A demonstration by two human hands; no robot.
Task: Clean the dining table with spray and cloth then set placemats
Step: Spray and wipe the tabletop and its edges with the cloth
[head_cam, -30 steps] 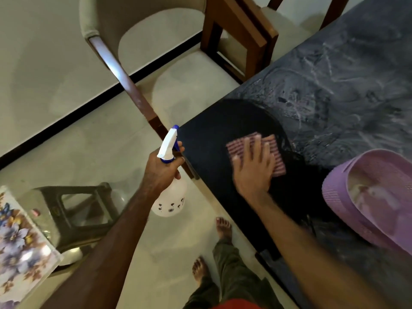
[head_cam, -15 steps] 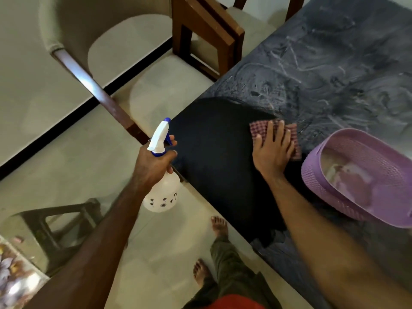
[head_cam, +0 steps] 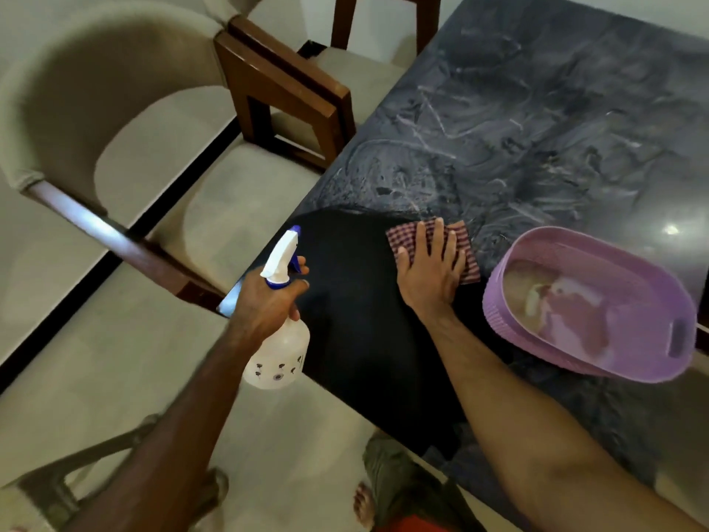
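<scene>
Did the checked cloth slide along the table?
Yes. The cloth under the right hand slid from near the table's corner toward the purple basket.

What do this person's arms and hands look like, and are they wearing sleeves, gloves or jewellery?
Both forearms are bare as far as the view shows: no sleeves and no watch. The left hand and right hand wear no gloves, and no rings or bracelets are visible.

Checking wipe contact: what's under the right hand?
The checked cloth lies flat on the dark table under the right hand. Its edges show past the straight fingers; its middle is covered.
</scene>
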